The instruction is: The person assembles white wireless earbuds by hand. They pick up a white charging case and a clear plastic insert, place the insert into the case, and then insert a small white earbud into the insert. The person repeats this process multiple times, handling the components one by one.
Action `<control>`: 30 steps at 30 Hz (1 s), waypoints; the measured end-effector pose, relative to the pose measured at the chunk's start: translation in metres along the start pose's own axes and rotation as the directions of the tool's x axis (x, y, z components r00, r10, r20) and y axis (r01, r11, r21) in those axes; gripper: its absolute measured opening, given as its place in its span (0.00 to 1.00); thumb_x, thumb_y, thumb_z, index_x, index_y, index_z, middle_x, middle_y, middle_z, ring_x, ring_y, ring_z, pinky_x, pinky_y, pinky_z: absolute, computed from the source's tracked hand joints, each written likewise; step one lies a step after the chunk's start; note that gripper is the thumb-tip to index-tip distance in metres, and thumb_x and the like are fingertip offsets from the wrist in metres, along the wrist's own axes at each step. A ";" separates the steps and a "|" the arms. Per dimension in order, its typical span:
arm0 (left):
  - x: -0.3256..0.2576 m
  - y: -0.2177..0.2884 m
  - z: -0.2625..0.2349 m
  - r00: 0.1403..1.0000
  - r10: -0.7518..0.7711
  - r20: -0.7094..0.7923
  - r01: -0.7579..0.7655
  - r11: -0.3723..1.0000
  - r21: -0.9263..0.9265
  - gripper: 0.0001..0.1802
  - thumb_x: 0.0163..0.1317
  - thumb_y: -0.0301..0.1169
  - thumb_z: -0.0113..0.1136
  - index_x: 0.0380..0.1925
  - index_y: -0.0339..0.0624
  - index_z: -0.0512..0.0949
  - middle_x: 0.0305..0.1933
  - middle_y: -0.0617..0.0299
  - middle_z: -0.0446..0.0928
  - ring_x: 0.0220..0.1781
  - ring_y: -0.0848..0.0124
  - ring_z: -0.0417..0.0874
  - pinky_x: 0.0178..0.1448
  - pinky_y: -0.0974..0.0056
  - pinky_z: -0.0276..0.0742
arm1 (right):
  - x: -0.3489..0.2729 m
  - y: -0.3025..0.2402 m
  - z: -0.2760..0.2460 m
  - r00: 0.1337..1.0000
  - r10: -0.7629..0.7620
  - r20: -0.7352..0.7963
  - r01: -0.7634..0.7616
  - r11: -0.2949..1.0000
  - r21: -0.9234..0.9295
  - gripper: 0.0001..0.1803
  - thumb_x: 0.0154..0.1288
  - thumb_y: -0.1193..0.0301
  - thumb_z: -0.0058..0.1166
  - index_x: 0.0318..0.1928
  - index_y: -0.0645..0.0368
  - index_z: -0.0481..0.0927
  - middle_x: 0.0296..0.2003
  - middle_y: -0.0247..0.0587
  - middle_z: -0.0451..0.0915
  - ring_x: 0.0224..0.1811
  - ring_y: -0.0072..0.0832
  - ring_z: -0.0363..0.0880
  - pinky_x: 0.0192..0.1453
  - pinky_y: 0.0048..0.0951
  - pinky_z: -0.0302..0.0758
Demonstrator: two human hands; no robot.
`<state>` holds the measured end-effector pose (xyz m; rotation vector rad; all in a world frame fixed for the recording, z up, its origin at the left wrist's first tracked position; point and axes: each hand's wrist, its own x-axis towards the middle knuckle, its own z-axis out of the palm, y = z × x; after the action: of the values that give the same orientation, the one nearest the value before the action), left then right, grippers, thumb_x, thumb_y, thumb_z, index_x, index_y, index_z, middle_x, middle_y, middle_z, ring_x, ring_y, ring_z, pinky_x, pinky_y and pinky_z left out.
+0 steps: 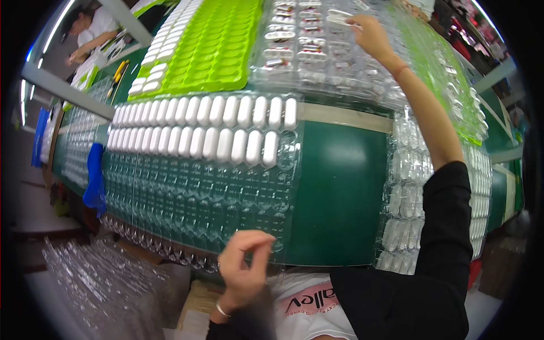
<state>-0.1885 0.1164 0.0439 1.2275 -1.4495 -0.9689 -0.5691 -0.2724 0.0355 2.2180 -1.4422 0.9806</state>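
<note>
My right hand [373, 38] reaches to the far side of the table, its fingertips closed on a white oblong shell [339, 18] above a clear blister tray [331, 73]. White shells with small dark and red parts inside [311, 39] sit in that tray's rows. My left hand [245, 266] is near the front edge, thumb and forefinger pinched together; anything between them is too small to make out. It is by the near edge of another clear tray [198, 207]. Two rows of white oblong pieces [207, 141] fill this tray's far part; its nearer rows hold none.
A green moulded tray [218, 45], partly filled with white pieces, lies at the far left. Clear trays [405, 198] line the right side of the green table [343, 192]. A blue object [95, 175] hangs at the left; stacked clear trays [102, 277] stand lower left. A person [96, 31] sits far left.
</note>
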 end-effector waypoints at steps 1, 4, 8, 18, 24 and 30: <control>0.013 -0.002 -0.019 0.992 0.123 -0.026 -0.113 0.964 0.242 0.07 0.59 0.12 0.55 0.34 0.33 0.76 0.35 0.56 0.78 0.32 0.73 0.76 0.36 0.71 0.72 | -0.009 -0.009 -0.016 0.998 -0.019 0.060 0.017 0.999 0.032 0.10 0.60 0.71 0.55 0.42 0.59 0.83 0.41 0.48 0.83 0.47 0.46 0.79 0.53 0.41 0.73; 0.057 -0.017 -0.078 0.926 0.339 -0.167 -0.160 0.753 0.639 0.06 0.59 0.15 0.57 0.35 0.36 0.78 0.35 0.59 0.80 0.34 0.71 0.78 0.39 0.70 0.72 | -0.047 -0.056 -0.080 0.977 -0.011 0.213 -0.022 0.988 0.153 0.11 0.63 0.69 0.56 0.44 0.60 0.82 0.42 0.46 0.83 0.46 0.41 0.79 0.52 0.36 0.73; 0.131 -0.074 -0.190 0.852 0.462 -0.245 0.016 0.445 0.895 0.05 0.62 0.23 0.55 0.37 0.37 0.78 0.43 0.55 0.79 0.43 0.58 0.79 0.44 0.58 0.74 | -0.102 -0.137 -0.157 0.937 -0.041 0.348 -0.066 0.955 0.290 0.09 0.59 0.79 0.58 0.41 0.63 0.81 0.39 0.45 0.82 0.46 0.40 0.79 0.52 0.34 0.73; 0.274 -0.167 -0.328 0.905 0.360 -0.227 0.212 0.082 0.974 0.13 0.60 0.29 0.50 0.41 0.45 0.83 0.42 0.49 0.81 0.44 0.50 0.81 0.48 0.50 0.76 | -0.230 -0.188 -0.282 0.911 0.314 0.268 -0.319 0.947 -0.027 0.09 0.56 0.87 0.55 0.38 0.66 0.80 0.36 0.45 0.81 0.44 0.38 0.80 0.51 0.33 0.74; 0.309 -0.237 -0.466 0.961 0.275 -0.003 0.004 -0.003 1.000 0.10 0.59 0.29 0.52 0.34 0.35 0.80 0.35 0.43 0.81 0.37 0.46 0.82 0.39 0.49 0.75 | -0.289 -0.158 -0.339 0.675 0.738 0.020 -0.738 0.675 -0.008 0.09 0.68 0.73 0.52 0.41 0.67 0.81 0.34 0.39 0.83 0.40 0.25 0.80 0.49 0.25 0.73; 0.307 -0.232 -0.387 0.922 0.343 -0.183 0.214 -0.056 0.975 0.12 0.61 0.28 0.47 0.37 0.35 0.78 0.36 0.42 0.80 0.39 0.44 0.81 0.42 0.46 0.75 | -0.381 -0.121 -0.399 0.395 0.871 -0.294 -0.870 0.457 0.185 0.18 0.73 0.63 0.47 0.44 0.67 0.82 0.33 0.38 0.83 0.35 0.21 0.79 0.45 0.22 0.73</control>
<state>0.2313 -0.2209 -0.0414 2.1748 -1.8247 0.8615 -0.7066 0.2742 0.0680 0.9933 -2.4396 1.5504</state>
